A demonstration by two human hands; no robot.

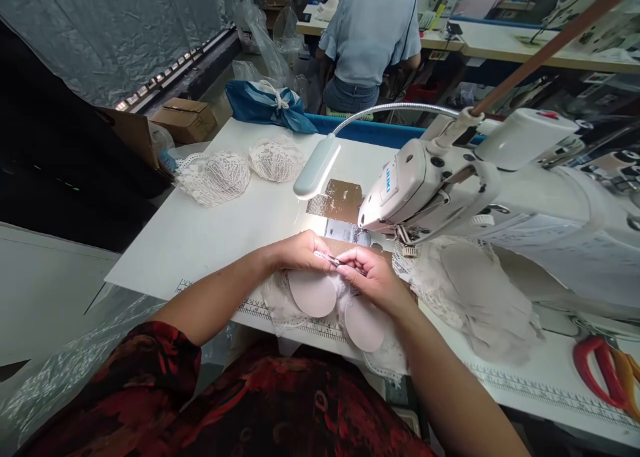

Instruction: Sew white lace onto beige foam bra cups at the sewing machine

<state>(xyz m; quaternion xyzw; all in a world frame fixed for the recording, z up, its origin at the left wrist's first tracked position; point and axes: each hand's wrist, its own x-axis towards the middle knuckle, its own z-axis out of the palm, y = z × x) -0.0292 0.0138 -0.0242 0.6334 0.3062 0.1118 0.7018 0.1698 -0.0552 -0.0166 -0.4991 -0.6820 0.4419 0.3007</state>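
A pale lace bra (313, 296) with two smooth beige cups hangs over the table's front edge, its lower part towards my body. My left hand (303, 250) is closed, pinching the bra's narrow upper edge between thumb and finger. Close beside it, my right hand (373, 277) is also closed on that edge, fingertips nearly touching those of the left. Between the fingers shows a slim dark, shiny piece too small to make out. Just beyond both hands are the needle plate (341, 231) and the head of a white sewing machine (400, 184).
Two lace cups (215, 177) lie at the table's back left. More lace pieces (465, 290) are heaped under the machine arm. Red-handled scissors (597, 370) rest at the right. A lamp (317, 167) hangs over the plate. Another person (367, 37) sits ahead, back turned.
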